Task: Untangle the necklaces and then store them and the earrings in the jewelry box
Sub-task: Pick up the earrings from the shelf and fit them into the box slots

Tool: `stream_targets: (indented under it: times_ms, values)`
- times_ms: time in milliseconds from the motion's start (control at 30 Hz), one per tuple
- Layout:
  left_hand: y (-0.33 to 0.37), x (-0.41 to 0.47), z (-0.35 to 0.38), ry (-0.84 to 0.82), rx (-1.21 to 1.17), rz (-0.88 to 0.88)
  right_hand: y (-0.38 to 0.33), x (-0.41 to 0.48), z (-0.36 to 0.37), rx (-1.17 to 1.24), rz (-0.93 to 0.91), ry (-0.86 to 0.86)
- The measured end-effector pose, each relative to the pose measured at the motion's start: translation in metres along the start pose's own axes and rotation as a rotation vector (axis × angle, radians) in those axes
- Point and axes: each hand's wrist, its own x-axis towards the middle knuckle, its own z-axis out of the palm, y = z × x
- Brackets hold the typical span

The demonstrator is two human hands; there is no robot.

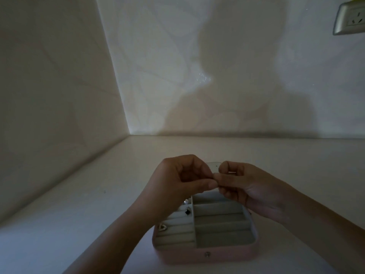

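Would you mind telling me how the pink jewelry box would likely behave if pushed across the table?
The jewelry box looks low and wide-based, so it would probably slide rather than tip. The table appears smooth, so it may slip easily. The small pieces lying loose in its left compartments could shift if jolted.

white tabletop (59, 224) | wall socket (349, 18) upper right | wall shadow (237, 76)

Both forearms reaching in from below, left hand (183, 179) and right hand (244, 185) raised, fingers curled, thumb tips meeting in a pinching grip.
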Motion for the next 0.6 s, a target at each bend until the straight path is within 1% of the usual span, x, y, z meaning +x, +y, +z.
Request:
stream_targets:
  times_ms: [133, 233, 433, 500, 600]
  values:
    - [0.005, 0.001, -0.007, -0.039, -0.006, -0.042, -0.001, -0.004, 0.004, -0.183, -0.107, -0.004]
    - [0.008, 0.001, -0.025, -0.074, 0.028, -0.146, -0.001, -0.004, 0.006, -0.342, -0.185, 0.042]
    - [0.006, -0.001, -0.06, -0.117, 0.03, -0.312, 0.001, 0.001, -0.002, -0.486, -0.237, 0.129]
    - [0.007, -0.003, -0.064, -0.181, 0.06, -0.389, 0.002, 0.003, -0.004, -0.521, -0.242, 0.144]
    - [0.008, -0.006, -0.066, -0.332, 0.094, -0.47, 0.005, 0.005, -0.006, -0.561, -0.237, 0.148]
